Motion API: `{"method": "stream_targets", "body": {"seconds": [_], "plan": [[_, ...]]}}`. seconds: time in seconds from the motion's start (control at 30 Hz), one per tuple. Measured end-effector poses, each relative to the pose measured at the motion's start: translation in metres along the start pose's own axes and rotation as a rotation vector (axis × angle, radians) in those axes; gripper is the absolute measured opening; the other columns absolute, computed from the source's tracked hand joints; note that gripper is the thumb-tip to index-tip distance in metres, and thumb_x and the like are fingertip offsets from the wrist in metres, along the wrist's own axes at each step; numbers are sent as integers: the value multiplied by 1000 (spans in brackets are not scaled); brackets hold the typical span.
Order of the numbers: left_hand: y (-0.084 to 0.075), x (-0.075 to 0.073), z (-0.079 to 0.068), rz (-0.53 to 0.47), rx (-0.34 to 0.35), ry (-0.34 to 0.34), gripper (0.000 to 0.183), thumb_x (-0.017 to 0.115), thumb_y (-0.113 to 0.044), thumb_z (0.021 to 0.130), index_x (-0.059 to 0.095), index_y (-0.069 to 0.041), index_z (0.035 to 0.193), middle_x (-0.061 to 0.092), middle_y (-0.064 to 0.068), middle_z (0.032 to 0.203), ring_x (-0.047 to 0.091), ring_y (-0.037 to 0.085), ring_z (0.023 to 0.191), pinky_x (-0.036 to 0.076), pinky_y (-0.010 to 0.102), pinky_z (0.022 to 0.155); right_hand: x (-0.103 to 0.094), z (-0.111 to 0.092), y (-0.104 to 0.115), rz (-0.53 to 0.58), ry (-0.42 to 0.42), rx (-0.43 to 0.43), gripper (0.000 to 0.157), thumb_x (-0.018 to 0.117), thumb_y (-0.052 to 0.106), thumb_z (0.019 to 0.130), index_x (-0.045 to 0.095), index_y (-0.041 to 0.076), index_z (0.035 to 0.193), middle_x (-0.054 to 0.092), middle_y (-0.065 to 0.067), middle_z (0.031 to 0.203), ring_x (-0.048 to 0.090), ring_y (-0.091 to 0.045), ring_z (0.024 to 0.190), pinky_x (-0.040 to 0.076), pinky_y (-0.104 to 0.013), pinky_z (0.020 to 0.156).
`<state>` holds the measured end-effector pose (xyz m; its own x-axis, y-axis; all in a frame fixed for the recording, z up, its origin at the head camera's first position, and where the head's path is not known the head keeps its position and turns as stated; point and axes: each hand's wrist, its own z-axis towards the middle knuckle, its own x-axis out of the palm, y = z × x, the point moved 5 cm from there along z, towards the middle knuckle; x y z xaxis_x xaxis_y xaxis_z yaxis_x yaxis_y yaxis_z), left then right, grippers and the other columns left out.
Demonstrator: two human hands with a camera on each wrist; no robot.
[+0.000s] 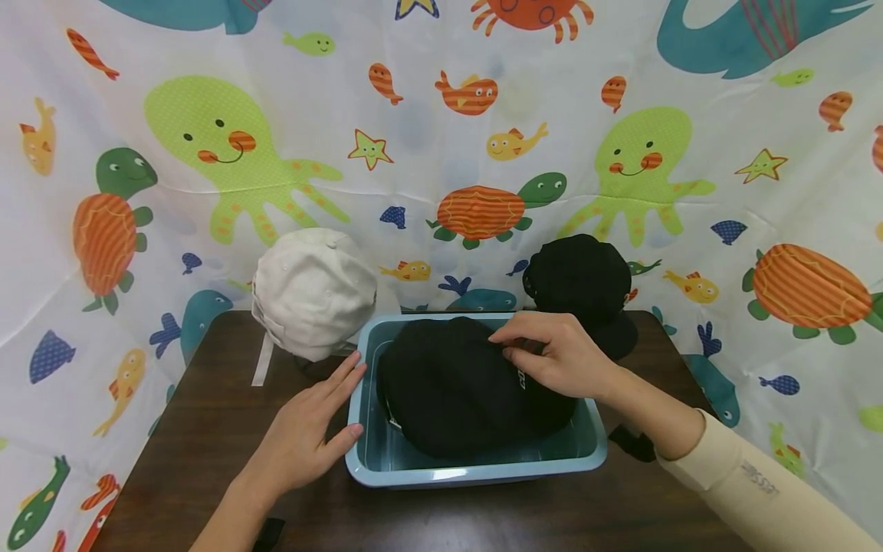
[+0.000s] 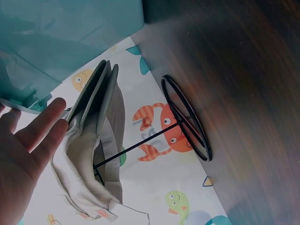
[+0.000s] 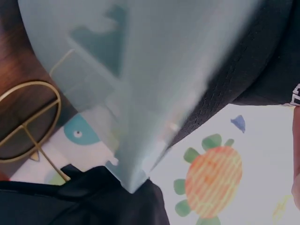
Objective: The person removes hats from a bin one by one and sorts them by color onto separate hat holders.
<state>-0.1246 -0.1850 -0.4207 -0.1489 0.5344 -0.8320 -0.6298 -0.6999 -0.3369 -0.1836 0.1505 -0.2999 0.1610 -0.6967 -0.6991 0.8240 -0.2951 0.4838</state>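
A black cap (image 1: pixel 469 391) with white lettering at its right side lies in a blue plastic basin (image 1: pixel 476 474). My right hand (image 1: pixel 562 353) is over the cap's upper right part, thumb and forefinger bent and pinching its cloth. In the right wrist view only a finger (image 3: pixel 296 154) shows at the edge, near the black cap (image 3: pixel 243 61). My left hand (image 1: pixel 310 425) rests against the basin's left rim with fingers spread and fairly straight; the left wrist view shows the same hand (image 2: pixel 28 150) at the basin wall (image 2: pixel 70 33).
White caps (image 1: pixel 317 291), stacked on a black wire stand (image 2: pixel 187 119), stand behind the basin at left. Another black cap (image 1: pixel 579 280) is at the back right, near a gold wire stand (image 3: pixel 30 124). A sea-animal curtain (image 1: pixel 414 169) hangs behind the dark wooden table (image 1: pixel 186 460).
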Motion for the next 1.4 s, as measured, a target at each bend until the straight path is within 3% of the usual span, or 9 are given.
{"method": "stream_targets", "body": {"seconds": [0.6, 1.03, 1.4], "plan": [[1, 2, -2, -8, -10, 0, 78, 68, -35, 95, 38, -14, 163, 32, 2, 171, 53, 27, 141, 52, 53, 100, -43, 13, 15, -9, -160, -43, 38, 70, -22, 81, 78, 5, 106, 75, -3, 94, 64, -12, 80, 54, -18, 71], [3, 4, -2, -5, -14, -4, 78, 68, -34, 96, 37, -16, 164, 32, 2, 170, 55, 28, 140, 53, 54, 98, -83, 16, 20, -51, -253, -25, 32, 67, -23, 81, 78, -3, 103, 74, -7, 94, 64, -9, 83, 54, -16, 71], [1, 2, -1, -10, -8, -3, 78, 69, -33, 95, 37, -15, 164, 32, 3, 170, 54, 28, 140, 52, 53, 99, -112, 14, 26, -107, -342, 4, 33, 67, -28, 76, 77, -8, 100, 73, -4, 92, 63, -4, 80, 52, -14, 70]]}}
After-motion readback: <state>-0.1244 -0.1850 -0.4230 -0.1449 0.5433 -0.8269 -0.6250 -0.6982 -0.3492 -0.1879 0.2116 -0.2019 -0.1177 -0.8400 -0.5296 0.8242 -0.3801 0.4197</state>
